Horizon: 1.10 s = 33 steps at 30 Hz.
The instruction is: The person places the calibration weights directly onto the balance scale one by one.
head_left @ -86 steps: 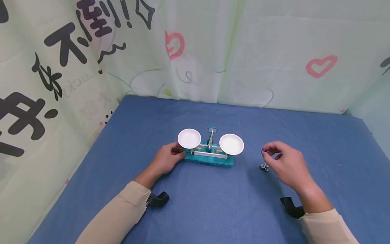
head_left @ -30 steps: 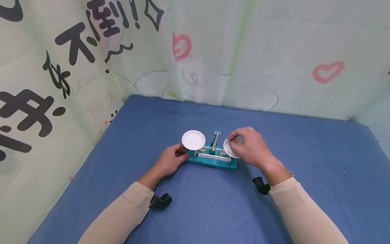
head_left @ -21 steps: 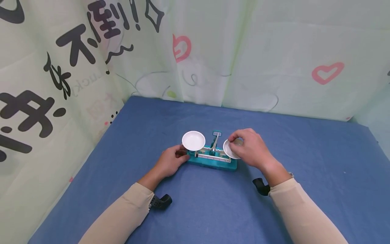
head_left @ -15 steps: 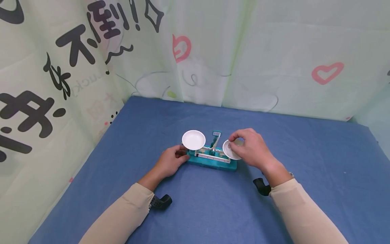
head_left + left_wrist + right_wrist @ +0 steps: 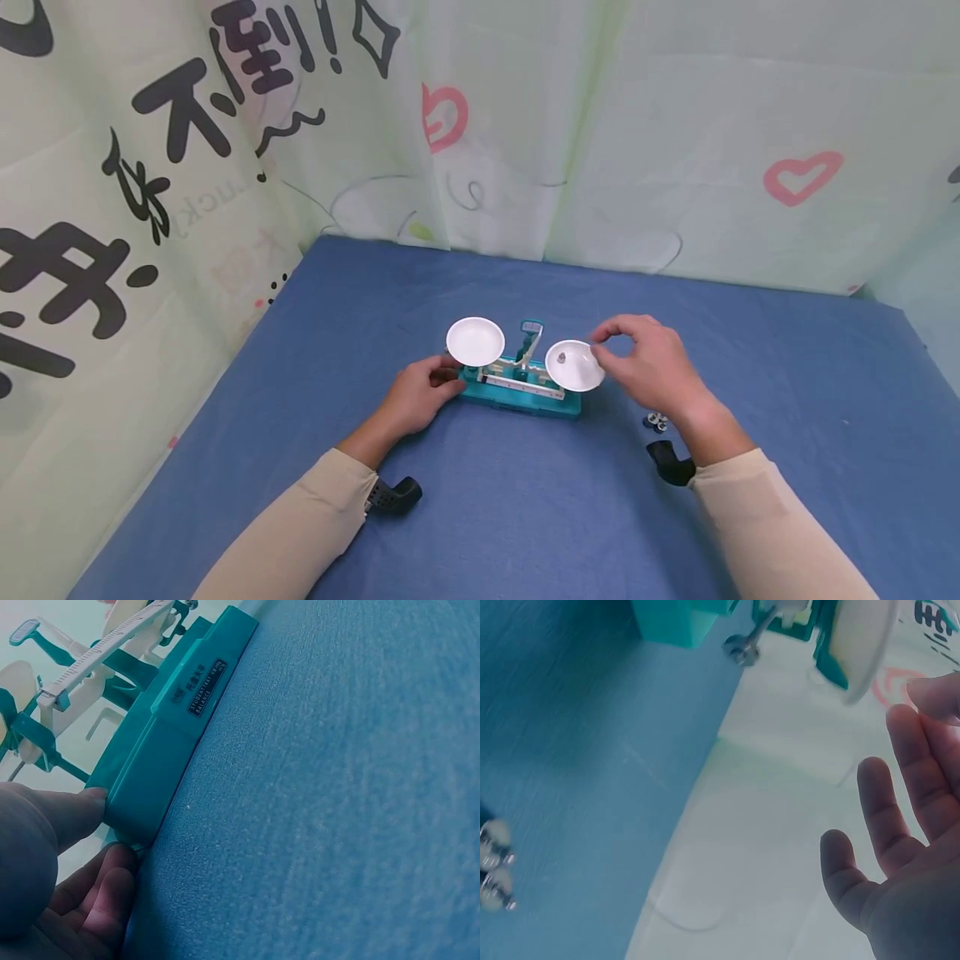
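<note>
Backdrop: pale curtain [image 5: 637, 125]; the black characters [image 5: 180, 108] 不 and 倒 are legible, with a faint, reversed "lucky" [image 5: 212, 197] below.
Ground: blue cloth [image 5: 487, 508], bearing the balance.
Balance: teal balance [image 5: 517, 399] between the hands; the step in hand appears to be loading its right pan [image 5: 588, 377].
Left hand: the left hand [image 5: 420, 393] pinches the base's near end, thumb above, fingers curled below.
Right hand: the right hand [image 5: 660, 367] is just beside the right pan's rim; thumb and forefinger are slightly parted, nothing visible between them; the next move likely calls for withdrawing without jarring the pan.
Label: dark plate [image 5: 206, 688]; "STUDENT" and "BALANCE" legible, remainder too small.
Metal pieces: one small metal piece [image 5: 561, 358] in the right pan; a metal cluster [image 5: 656, 423] on the cloth, probably weights.
</note>
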Motion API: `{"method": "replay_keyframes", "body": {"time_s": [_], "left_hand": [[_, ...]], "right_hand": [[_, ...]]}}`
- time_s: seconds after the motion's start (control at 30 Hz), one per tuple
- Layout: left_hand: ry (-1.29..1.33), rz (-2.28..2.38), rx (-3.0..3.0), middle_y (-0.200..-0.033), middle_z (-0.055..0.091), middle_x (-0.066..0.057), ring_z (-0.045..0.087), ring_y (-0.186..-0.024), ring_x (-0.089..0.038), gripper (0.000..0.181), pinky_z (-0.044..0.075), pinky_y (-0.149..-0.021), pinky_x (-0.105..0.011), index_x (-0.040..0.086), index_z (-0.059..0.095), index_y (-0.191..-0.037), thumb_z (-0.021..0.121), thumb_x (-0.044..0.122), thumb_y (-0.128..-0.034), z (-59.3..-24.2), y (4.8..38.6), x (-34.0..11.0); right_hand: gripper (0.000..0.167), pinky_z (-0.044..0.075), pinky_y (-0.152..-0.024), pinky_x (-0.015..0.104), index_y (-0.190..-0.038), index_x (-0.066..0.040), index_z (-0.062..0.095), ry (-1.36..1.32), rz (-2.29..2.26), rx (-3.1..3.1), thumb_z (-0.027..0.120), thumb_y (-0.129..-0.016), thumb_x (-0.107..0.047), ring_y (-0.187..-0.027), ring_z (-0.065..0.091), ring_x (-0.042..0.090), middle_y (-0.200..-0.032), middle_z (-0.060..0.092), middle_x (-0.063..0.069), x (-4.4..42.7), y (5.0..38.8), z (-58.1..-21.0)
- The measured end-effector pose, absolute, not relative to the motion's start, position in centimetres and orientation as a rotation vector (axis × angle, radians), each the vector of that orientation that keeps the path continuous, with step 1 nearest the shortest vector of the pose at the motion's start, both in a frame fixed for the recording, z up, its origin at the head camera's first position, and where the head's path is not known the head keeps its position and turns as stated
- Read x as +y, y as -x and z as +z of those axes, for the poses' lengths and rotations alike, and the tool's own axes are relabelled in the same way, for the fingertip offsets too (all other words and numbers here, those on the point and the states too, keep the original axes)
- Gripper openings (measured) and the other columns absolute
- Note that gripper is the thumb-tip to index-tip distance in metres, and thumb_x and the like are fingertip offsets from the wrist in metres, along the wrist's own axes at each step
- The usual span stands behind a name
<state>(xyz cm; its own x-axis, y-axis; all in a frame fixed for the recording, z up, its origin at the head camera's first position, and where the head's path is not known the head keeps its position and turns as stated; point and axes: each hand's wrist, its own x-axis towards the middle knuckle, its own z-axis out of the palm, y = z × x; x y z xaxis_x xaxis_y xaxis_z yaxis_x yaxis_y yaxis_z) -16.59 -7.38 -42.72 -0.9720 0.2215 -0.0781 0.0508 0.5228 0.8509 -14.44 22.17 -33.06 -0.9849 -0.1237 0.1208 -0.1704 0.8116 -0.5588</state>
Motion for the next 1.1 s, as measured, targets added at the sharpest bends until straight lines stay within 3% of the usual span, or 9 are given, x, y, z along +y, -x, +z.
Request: {"method": "replay_keyframes", "body": {"time_s": [0.7,1.1], "left_hand": [[-0.237,1.434,2.578,-0.117,0.069,-0.010,0.065,-0.105,-0.024,0.030,0.051,-0.092,-0.043,0.007,0.066,-0.125,0.068,0.017,-0.0970,-43.0,16.7,-7.5],[-0.242,1.444,2.573,-0.117,0.069,-0.010,0.066,-0.104,-0.023,0.030,0.051,-0.091,-0.043,0.007,0.066,-0.126,0.068,0.017,-0.0971,-43.1,16.7,-7.5]], "right_hand": [[0.020,0.041,-0.096,0.061,-0.111,0.000,0.069,-0.141,0.890,-2.949,0.068,-0.094,-0.011,-0.112,0.055,0.042,-0.111,0.067,0.020,27.6,11.9,-36.2],[0.025,0.046,-0.087,0.059,-0.111,-0.001,0.070,-0.170,0.796,-3.131,0.073,-0.091,-0.015,-0.112,0.054,0.045,-0.116,0.065,0.023,29.9,11.4,-38.1]]}}
